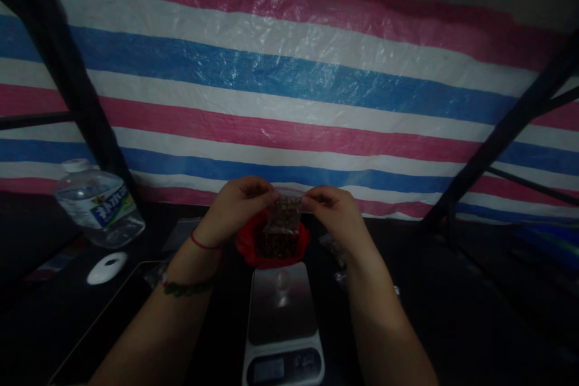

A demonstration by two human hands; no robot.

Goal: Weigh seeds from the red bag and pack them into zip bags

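Between my two hands hangs a small clear plastic bag (284, 215) filled with brown bits. My left hand (242, 205) pinches its upper left corner, and my right hand (333, 210) pinches the upper right one. Behind and below the bag lies an open red plastic bag (246, 246) holding more dark brown bits, too dim to identify. Just in front of that stands a kitchen scale (283, 313) with a metal plate and a display at its near end. A small round, clear spot shows on the plate; I cannot tell if it is an object or a reflection.
A large clear water bottle (99, 205) and a white computer mouse (107, 268) are on the left of the dark table. Small filled plastic bags (333, 248) lie beside my right forearm. A striped tarp (289, 84) and dark metal poles (491, 139) close off the back.
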